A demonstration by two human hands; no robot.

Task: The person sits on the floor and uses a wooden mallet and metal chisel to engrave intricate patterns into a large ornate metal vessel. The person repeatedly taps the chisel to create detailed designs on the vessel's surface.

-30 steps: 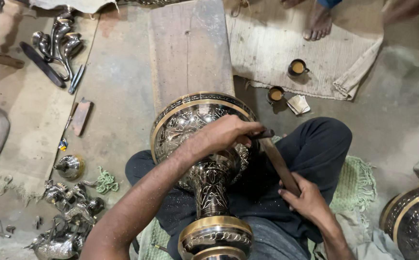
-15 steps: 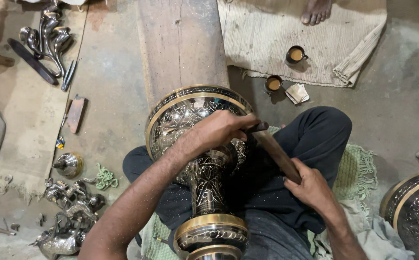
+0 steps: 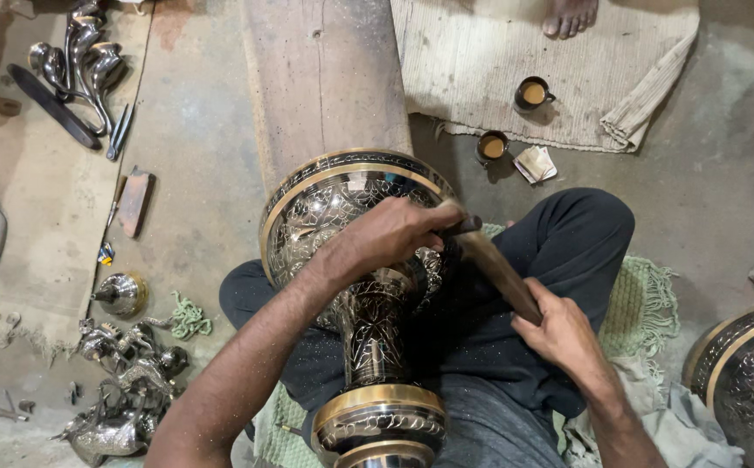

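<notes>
Dusty concrete floor all around, with a long wooden plank running from the far edge toward the lap. Lying on its side across the crossed legs, its round belly propped against the near end of the plank: 1 large engraved metal vase, dark with brass bands, narrow neck and brass foot pointing toward the near edge. Left hand curled over the belly of the vase, fingers pressed together and pinching a small dark chisel against the metal. Right hand closed in a fist around the lower end of a wooden mallet, its upper end touching the chisel. Under the legs, a green woven mat.

Toward the far edge: a beige cloth with another person's bare foot on it, 1 cup of tea on the cloth, a 2nd cup just off its edge, and a folded paper just beside that one. At the far left corner: curved metal pieces and a dark flat bar. Along the left edge, nearer: a small brass-banded lid, a tangle of green string, and a heap of small metal figures. At the near right corner: part of another engraved vessel.
</notes>
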